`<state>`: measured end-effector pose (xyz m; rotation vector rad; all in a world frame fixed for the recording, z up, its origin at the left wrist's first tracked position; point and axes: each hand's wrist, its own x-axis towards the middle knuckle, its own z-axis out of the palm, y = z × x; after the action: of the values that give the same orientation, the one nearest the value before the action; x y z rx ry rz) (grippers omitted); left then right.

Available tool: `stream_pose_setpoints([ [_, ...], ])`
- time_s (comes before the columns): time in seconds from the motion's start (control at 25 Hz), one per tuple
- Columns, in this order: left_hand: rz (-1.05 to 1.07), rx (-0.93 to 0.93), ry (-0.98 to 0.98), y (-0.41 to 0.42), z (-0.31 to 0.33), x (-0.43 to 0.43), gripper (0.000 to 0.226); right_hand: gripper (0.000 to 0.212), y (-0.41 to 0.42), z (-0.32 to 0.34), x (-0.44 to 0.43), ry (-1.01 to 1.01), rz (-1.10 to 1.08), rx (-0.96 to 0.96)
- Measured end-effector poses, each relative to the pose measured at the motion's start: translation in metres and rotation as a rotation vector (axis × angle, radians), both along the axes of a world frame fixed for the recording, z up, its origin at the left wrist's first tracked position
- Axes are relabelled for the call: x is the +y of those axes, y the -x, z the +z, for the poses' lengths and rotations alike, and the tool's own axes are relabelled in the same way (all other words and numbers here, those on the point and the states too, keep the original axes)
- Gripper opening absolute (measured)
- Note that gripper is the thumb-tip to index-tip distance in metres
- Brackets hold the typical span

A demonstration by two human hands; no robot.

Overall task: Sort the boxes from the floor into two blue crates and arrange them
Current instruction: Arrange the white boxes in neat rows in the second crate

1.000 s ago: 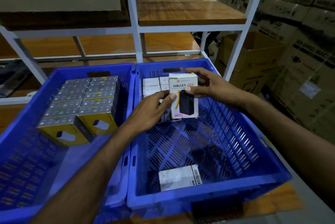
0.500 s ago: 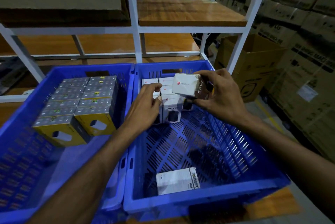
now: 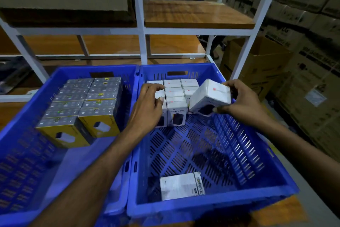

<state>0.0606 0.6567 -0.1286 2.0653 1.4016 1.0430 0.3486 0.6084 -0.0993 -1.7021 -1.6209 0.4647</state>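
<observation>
The left crate (image 3: 73, 73) is cut off at its near corner; glossy yellow-grey cartons (image 3: 82, 101) stand in it in tight rows. My left grip (image 3: 147, 109) hides part of the standing white boxes (image 3: 174, 90); I cannot tell whether it clasps or only steadies them. My right grip (image 3: 244, 101) clamps a tilted white box (image 3: 209, 96) over the slotted plastic right crate (image 3: 239, 153). A flat box (image 3: 181, 185) lies by its front wall.

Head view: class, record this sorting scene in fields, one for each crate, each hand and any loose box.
Left crate: yellow-and-grey boxes, packed in rows
Right crate: upright white Halley 20K boxes at far wall
Left hand: touches those upright boxes
Right hand: grips a tilted white box
Loose box: white Portronics box lying flat near front wall
</observation>
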Motion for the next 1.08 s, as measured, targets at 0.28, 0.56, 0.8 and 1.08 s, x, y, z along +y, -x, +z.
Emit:
stream_pose_setpoints([
  [0.28, 0.011, -0.035, -0.013, 0.000, 0.001, 0.000, 0.030, 0.066, 0.007, -0.014, 0.038, 0.271, -0.030, -0.284],
  [0.56, 0.011, -0.061, -0.024, 0.002, 0.001, 0.001, 0.029, 0.067, 0.037, -0.049, 0.088, 0.516, -0.133, -0.291],
  [0.8, 0.004, -0.037, -0.028, 0.002, -0.002, 0.003, 0.029, 0.051, 0.041, -0.086, 0.111, 0.484, -0.329, -0.112],
  [1.08, -0.010, -0.042, -0.035, 0.002, -0.001, 0.001, 0.029, 0.079, 0.038, -0.083, 0.098, 0.468, -0.186, -0.155],
])
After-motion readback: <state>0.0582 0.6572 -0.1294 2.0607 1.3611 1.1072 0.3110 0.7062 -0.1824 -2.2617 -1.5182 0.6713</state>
